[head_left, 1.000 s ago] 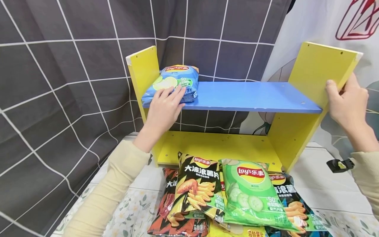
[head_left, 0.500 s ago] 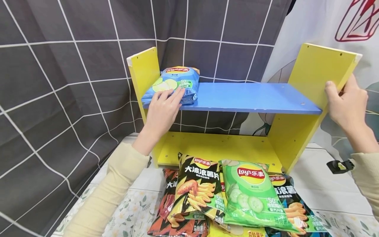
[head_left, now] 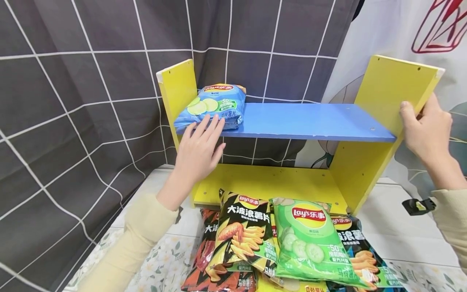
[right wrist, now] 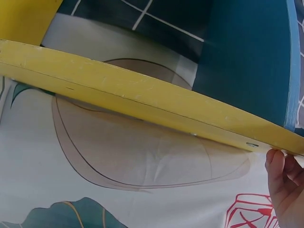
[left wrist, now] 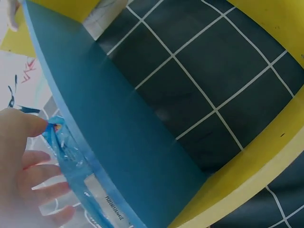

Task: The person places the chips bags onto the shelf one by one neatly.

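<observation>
A blue Lay's chip bag [head_left: 215,101] lies at the left end of the blue shelf board [head_left: 303,117], beside the yellow left side panel [head_left: 178,89]. My left hand [head_left: 197,156] is at the bag's front edge, fingers extended and thumb spread away. In the left wrist view, the fingers [left wrist: 50,171] are beside the bag's crinkled end [left wrist: 71,156]. My right hand [head_left: 427,129] grips the front edge of the yellow right side panel [head_left: 397,81], thumb on the inner face and fingers behind it. The right wrist view shows that hand [right wrist: 285,185] against the panel [right wrist: 142,97].
Before the shelf unit lie several chip bags: black-and-gold [head_left: 244,231], green cucumber [head_left: 310,239], red [head_left: 204,259], yellow [head_left: 292,286] and black [head_left: 359,251]. They overlap on the table [head_left: 171,243]. Below the blue board is a yellow bottom board [head_left: 266,178]. A grid-patterned curtain [head_left: 91,101] hangs behind.
My left hand has drawn back from the bag's top to its front edge, fingers straightening and thumb spreading. The blue bag stays on the board. My right hand keeps its grip.
</observation>
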`<action>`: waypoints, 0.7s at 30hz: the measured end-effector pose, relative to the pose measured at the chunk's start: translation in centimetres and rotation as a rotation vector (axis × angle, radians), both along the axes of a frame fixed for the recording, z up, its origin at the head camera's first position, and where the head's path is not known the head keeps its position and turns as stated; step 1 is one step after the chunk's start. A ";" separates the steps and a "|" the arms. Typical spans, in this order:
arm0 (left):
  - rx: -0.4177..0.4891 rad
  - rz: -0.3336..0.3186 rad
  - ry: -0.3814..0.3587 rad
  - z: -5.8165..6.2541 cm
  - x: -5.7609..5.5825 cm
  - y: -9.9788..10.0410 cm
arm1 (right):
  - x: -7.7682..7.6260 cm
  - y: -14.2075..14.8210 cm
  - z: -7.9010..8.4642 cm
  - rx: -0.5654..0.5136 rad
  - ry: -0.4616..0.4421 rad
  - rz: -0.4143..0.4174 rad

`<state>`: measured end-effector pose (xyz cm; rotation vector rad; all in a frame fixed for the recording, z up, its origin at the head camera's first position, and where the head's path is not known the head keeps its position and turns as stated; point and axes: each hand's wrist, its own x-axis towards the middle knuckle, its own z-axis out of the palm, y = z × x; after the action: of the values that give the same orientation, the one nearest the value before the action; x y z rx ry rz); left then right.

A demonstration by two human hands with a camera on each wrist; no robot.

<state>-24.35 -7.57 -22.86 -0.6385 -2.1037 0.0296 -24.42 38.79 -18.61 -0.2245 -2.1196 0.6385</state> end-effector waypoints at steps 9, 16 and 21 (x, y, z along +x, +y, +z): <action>-0.063 -0.062 0.023 -1.9 2.8 0.2 | 0.0 -0.2 -0.1 0.007 0.004 0.002; -0.124 -0.136 -0.023 -4.1 5.2 0.8 | -0.1 -0.1 -0.2 0.006 -0.008 0.000; -0.149 -0.198 -0.071 -5.5 7.0 1.4 | 0.0 -0.1 0.0 0.007 -0.009 -0.005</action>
<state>-17.39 -6.20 -28.41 -0.9474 -2.1103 0.0540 -24.46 38.69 -18.66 -0.2289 -2.1293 0.6285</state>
